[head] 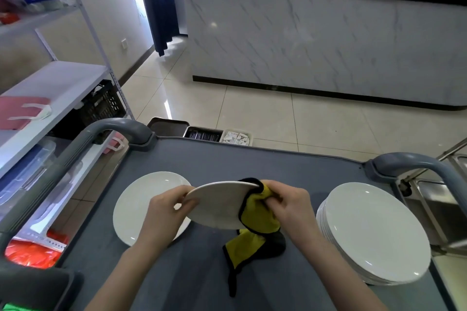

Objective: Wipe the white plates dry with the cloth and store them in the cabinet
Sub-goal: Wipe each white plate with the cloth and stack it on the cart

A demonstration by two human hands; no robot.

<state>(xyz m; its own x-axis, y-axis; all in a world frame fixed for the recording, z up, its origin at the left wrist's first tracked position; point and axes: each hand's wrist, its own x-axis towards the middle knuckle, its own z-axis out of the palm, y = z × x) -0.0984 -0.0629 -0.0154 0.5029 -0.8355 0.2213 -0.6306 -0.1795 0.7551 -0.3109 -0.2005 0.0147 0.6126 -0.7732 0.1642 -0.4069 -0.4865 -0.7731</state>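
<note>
I hold a white plate [217, 206] tilted above the grey cart top [252, 159]. My left hand [164, 212] pinches its left rim. My right hand [288, 203] grips a yellow cloth with black edging [255, 219] that wraps over the plate's right rim; the cloth's loose end hangs down onto the cart. One white plate [134, 207] lies flat on the cart at the left, partly behind my left hand. A stack of several white plates [374, 232] stands at the right.
Grey cart handles rise at the left [118, 126] and right [414, 161]. A white metal shelf unit [58, 83] stands at the left with a black crate below. A marble-fronted counter [328, 40] lies across the tiled floor. Steel trays [434, 199] sit at the right.
</note>
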